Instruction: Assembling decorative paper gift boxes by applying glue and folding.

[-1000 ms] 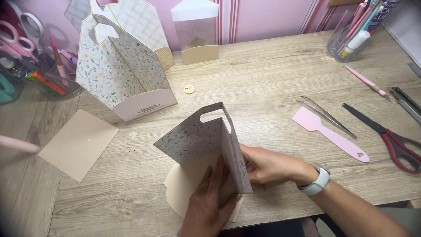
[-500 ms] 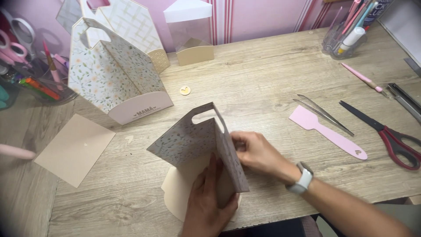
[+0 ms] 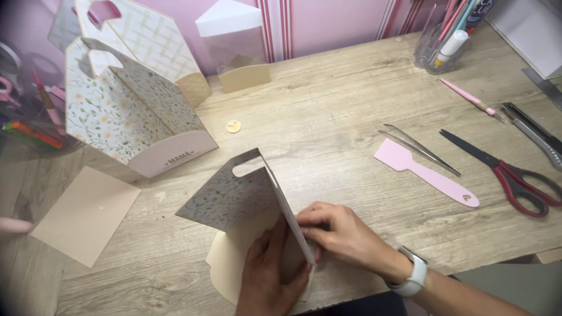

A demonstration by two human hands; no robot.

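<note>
A folded floral paper bag piece (image 3: 234,196) with a cut-out handle stands tilted on the wooden desk (image 3: 328,129), over a beige card base (image 3: 225,263). My left hand (image 3: 269,275) lies flat inside the fold, pressing the inner beige panel down. My right hand (image 3: 345,234), with a white watch on its wrist, pinches the outer right flap of the same piece from the other side.
A finished floral paper bag (image 3: 126,114) and a lattice-patterned one (image 3: 149,38) stand at the back left. A beige card sheet (image 3: 85,213) lies left. A small heart sticker (image 3: 233,126), tweezers (image 3: 418,146), a pink spatula (image 3: 424,172), red-handled scissors (image 3: 509,172) and a pen cup (image 3: 442,44) sit to the right.
The view has shifted slightly. My right hand has slid closer along the flap toward the fold, and my left hand has moved further up inside the piece.
</note>
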